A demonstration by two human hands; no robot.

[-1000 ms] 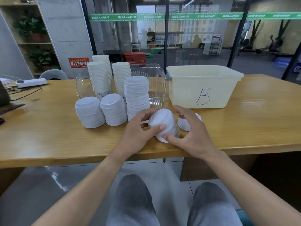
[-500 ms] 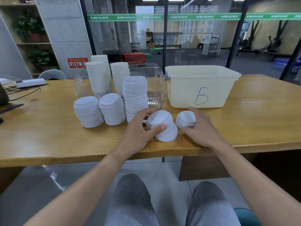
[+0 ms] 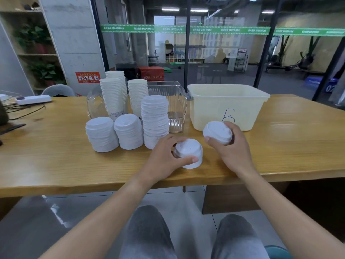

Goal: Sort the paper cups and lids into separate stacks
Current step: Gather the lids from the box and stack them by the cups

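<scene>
Small lid stack (image 3: 189,153) gripped on table (image 3: 56,157) by left hand (image 3: 166,157). Second lid bundle (image 3: 217,132) held aloft by right hand (image 3: 232,146). Merging judged underway; alignment over tall lid stack (image 3: 155,122) required next.

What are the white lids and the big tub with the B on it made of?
The lids look like thin matte white plastic: molded rims, nested tightly. It could be pressed paper pulp; the picture can't settle that. The tub looks like smooth, cloudy, see-through plastic, since light passes through its walls.
</scene>
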